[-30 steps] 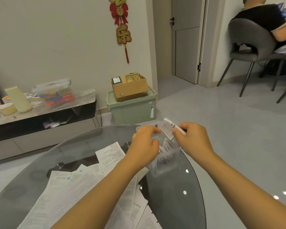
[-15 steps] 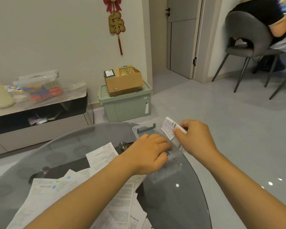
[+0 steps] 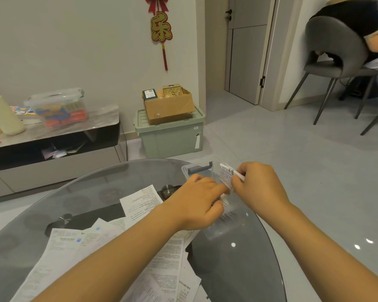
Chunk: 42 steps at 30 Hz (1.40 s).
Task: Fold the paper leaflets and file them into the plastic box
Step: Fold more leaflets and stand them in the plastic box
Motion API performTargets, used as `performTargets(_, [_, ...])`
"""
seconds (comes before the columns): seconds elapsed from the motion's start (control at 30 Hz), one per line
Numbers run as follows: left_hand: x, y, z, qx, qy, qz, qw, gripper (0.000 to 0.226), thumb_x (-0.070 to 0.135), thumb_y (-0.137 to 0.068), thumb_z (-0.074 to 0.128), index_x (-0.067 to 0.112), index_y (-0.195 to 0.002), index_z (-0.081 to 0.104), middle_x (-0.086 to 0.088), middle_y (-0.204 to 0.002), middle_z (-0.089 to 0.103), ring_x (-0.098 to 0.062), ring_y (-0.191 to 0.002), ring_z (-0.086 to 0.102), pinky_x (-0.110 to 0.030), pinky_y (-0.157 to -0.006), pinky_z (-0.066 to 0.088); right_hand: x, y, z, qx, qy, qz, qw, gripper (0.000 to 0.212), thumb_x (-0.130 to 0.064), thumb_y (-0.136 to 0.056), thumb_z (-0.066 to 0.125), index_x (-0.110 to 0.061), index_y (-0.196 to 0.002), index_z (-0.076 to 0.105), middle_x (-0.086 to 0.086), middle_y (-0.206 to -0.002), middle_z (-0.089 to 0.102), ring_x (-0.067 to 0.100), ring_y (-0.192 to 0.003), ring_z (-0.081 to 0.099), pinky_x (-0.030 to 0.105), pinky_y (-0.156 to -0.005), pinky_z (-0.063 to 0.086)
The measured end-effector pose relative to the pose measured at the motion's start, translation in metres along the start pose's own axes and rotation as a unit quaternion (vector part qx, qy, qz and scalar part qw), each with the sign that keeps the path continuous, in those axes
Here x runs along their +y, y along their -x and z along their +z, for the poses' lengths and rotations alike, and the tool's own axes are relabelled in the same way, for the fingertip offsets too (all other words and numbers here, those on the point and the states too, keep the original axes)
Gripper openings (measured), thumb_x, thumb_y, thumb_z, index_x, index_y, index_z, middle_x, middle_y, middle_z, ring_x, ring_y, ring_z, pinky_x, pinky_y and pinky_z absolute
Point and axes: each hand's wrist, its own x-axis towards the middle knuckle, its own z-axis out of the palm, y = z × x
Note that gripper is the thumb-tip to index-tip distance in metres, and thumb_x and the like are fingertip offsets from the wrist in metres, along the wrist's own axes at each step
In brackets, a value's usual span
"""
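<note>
a person's right hand (image 3: pixel 258 188) pinches a folded leaflet (image 3: pixel 227 176) upright over the clear plastic box (image 3: pixel 222 225) at the far edge of the glass table (image 3: pixel 109 192), while the left hand (image 3: pixel 196 205) reaches into the box, fingers curled among papers already filed there; whether it grips any cannot be told. the filing step appears under way. next, the leaflet likely needs sliding down into a gap. unfolded leaflets (image 3: pixel 140 258) lie spread on the table near the person.
</note>
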Motion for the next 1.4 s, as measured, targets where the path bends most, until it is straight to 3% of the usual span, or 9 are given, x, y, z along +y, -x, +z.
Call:
performTargets(0.13, [-0.002,-0.001,0.002,-0.005,-0.045,0.000,0.999,0.069,0.040,-0.083,0.007,0.023,-0.107,0.069,0.002,-0.097,0.056,-0.011,-0.098,0.042,-0.032,-0.100,0.024,-0.006,0.003,0.002,0.007,0.115,-0.019,0.993,0.019,-0.020,-0.090,0.052,-0.009,-0.077,0.059,0.003,-0.076,0.049,0.025,-0.065,0.048,0.027,-0.046,0.027])
performTargets(0.3, [-0.001,-0.001,0.005,0.020,-0.011,-0.013,1.000,0.070,0.042,-0.080,0.006,0.015,-0.095,0.069,0.001,-0.110,0.056,-0.012,-0.104,0.041,-0.028,-0.097,0.024,-0.022,0.006,0.002,0.003,0.227,-0.026,0.974,0.016,-0.031,-0.091,0.052,-0.021,-0.081,0.060,-0.003,-0.087,0.037,0.018,-0.071,0.044,0.024,-0.047,0.018])
performTargets(0.4, [-0.002,-0.001,0.005,0.049,0.028,-0.034,0.998,0.068,0.040,-0.082,0.009,0.014,-0.093,0.071,-0.002,-0.107,0.060,-0.014,-0.100,0.047,-0.030,-0.096,0.033,-0.025,0.001,0.005,-0.043,0.277,-0.025,0.959,0.013,-0.027,-0.092,0.051,-0.019,-0.094,0.059,0.001,-0.101,0.046,0.019,-0.092,0.050,0.023,-0.061,0.029])
performTargets(0.53, [0.001,-0.003,-0.002,0.036,0.038,-0.076,0.996,0.058,0.032,-0.086,0.018,0.014,-0.103,0.071,-0.006,-0.133,0.049,-0.015,-0.119,0.045,-0.027,-0.100,0.034,-0.026,-0.006,0.003,-0.134,0.323,-0.022,0.937,0.023,-0.025,-0.092,0.048,-0.017,-0.112,0.056,0.002,-0.120,0.047,0.021,-0.112,0.047,0.028,-0.076,0.031])
performTargets(0.7, [-0.002,-0.016,-0.004,-0.021,0.076,-0.081,0.994,0.069,0.041,-0.078,0.009,0.008,-0.090,0.068,-0.004,-0.119,0.060,-0.016,-0.104,0.053,-0.034,-0.095,0.042,-0.026,-0.006,-0.007,-0.205,0.228,-0.001,0.952,0.021,-0.017,-0.094,0.045,-0.009,-0.108,0.059,0.006,-0.105,0.035,0.024,-0.086,0.043,0.030,-0.071,0.036])
performTargets(0.9, [0.004,-0.020,-0.012,0.003,0.184,-0.178,0.967,0.038,0.028,-0.091,0.027,0.015,-0.116,0.053,-0.006,-0.115,0.062,-0.021,-0.098,0.058,-0.042,-0.089,0.048,-0.009,-0.002,-0.008,-0.124,0.132,0.004,0.983,0.019,-0.013,-0.086,0.061,-0.019,-0.102,0.068,0.004,-0.114,0.052,0.025,-0.101,0.056,0.029,-0.074,0.045])
performTargets(1.0, [0.008,-0.027,-0.015,-0.018,0.160,-0.213,0.964,0.040,0.020,-0.095,0.031,0.016,-0.134,0.041,-0.009,-0.135,0.052,-0.026,-0.118,0.051,-0.041,-0.099,0.042,-0.003,-0.001,-0.006,-0.137,0.074,0.021,0.988,0.018,-0.007,-0.082,0.061,-0.018,-0.092,0.072,0.006,-0.104,0.066,0.025,-0.095,0.062,0.027,-0.072,0.048])
performTargets(1.2, [0.018,-0.037,-0.016,-0.049,0.145,-0.211,0.965,0.039,0.016,-0.092,0.033,0.021,-0.118,0.062,0.001,-0.119,0.063,-0.019,-0.103,0.056,-0.032,-0.087,0.046,0.007,-0.001,-0.008,-0.147,0.028,0.012,0.989,0.026,-0.002,-0.082,0.052,-0.017,-0.090,0.071,0.005,-0.096,0.066,0.021,-0.080,0.060,0.024,-0.064,0.043])
performTargets(1.4, [0.019,-0.030,-0.016,-0.040,0.137,-0.196,0.970,0.039,0.017,-0.095,0.031,0.021,-0.125,0.056,-0.006,-0.110,0.064,-0.017,-0.088,0.056,-0.029,-0.074,0.045,0.016,0.002,-0.004,-0.140,-0.064,0.001,0.988,0.023,-0.011,-0.093,0.048,-0.023,-0.103,0.065,-0.001,-0.101,0.059,0.006,-0.058,0.050,0.016,-0.052,0.039])
